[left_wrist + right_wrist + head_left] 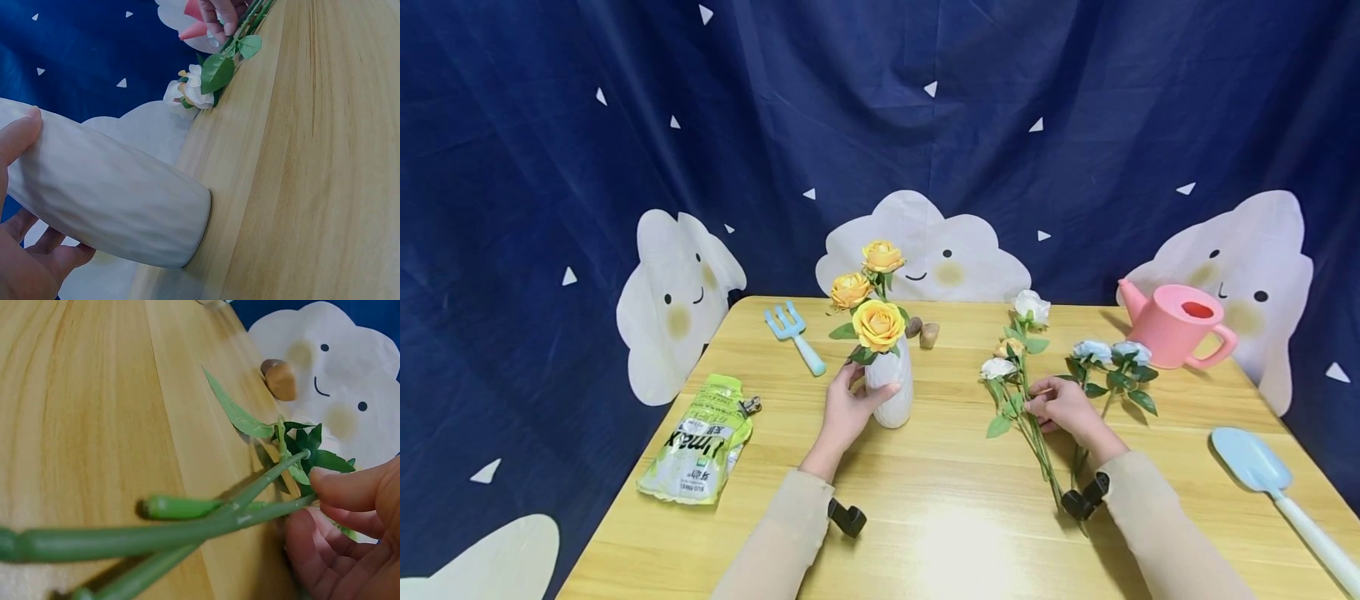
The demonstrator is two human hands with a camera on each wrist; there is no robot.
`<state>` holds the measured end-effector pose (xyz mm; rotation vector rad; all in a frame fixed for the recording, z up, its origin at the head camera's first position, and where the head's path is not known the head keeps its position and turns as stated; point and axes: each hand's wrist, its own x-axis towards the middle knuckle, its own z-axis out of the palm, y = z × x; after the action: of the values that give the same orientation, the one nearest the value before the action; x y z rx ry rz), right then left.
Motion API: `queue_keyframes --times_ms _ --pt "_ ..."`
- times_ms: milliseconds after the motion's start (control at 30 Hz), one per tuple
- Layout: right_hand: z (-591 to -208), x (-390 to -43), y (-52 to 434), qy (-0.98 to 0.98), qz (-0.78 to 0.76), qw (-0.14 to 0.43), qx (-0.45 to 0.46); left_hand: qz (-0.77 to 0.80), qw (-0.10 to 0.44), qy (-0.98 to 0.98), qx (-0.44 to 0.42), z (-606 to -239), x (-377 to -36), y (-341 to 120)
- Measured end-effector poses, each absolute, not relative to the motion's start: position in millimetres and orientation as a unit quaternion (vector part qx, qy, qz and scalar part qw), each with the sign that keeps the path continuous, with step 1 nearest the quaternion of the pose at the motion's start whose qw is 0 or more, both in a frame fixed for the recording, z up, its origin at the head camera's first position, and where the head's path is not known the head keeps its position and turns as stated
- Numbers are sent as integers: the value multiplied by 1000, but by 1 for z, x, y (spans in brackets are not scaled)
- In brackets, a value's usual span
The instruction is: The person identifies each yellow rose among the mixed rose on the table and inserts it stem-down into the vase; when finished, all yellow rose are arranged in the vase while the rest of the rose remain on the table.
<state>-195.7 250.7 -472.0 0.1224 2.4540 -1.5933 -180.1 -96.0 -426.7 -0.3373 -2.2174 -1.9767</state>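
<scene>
The white vase (pixel 890 385) stands upright on the wooden table (pixel 955 517), a little behind the middle of it, and three yellow roses (pixel 877 310) stand in its mouth. The left hand (pixel 847 410) holds this vase from its left side: the thumb lies across the front of the body and the other fingers are curled around the back, as the left wrist view shows clearly. To the right of the vase, well apart from it, a bunch of white roses (pixel 1017 358) lies flat on the table with the blooms pointing away from the person. The right hand (pixel 1063 408) pinches the green stems (pixel 187 525) of this bunch between the thumb and the curled fingers, just below the leaves. Just to the right of that hand lies a second bunch, the pale blue roses (pixel 1111 353). Directly behind the vase two small brown stones (pixel 922 331) rest on the table. Behind the vase to the left lies a light blue toy fork (pixel 794 335), and in front of it to the left, near the table edge, a green bag (pixel 702 442) closed with a clip. Far right of the vase stands a pink watering can (pixel 1180 325), and in front of that can lies a light blue shovel (pixel 1270 483).
</scene>
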Motion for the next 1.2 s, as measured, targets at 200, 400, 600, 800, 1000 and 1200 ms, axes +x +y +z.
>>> queue_keyframes --times_ms 200,400,600,800,1000,1200 --pt "-472 -197 251 827 -548 117 44 -659 74 -740 -112 -428 -181 -97" --pt "-466 -193 257 808 -575 118 50 -661 71 -739 -112 -428 -181 -97" --pt "-449 -190 261 782 -615 99 35 -660 71 -740 -109 -428 -181 -97" --pt "-413 -187 254 742 -669 44 8 -658 74 -740 -115 -426 -180 -97" --pt "-365 -186 232 670 -741 -39 -24 -659 70 -741 -112 -425 -180 -97" --pt "-317 -185 201 569 -806 -132 -97 -659 67 -742 -105 -426 -180 -97"
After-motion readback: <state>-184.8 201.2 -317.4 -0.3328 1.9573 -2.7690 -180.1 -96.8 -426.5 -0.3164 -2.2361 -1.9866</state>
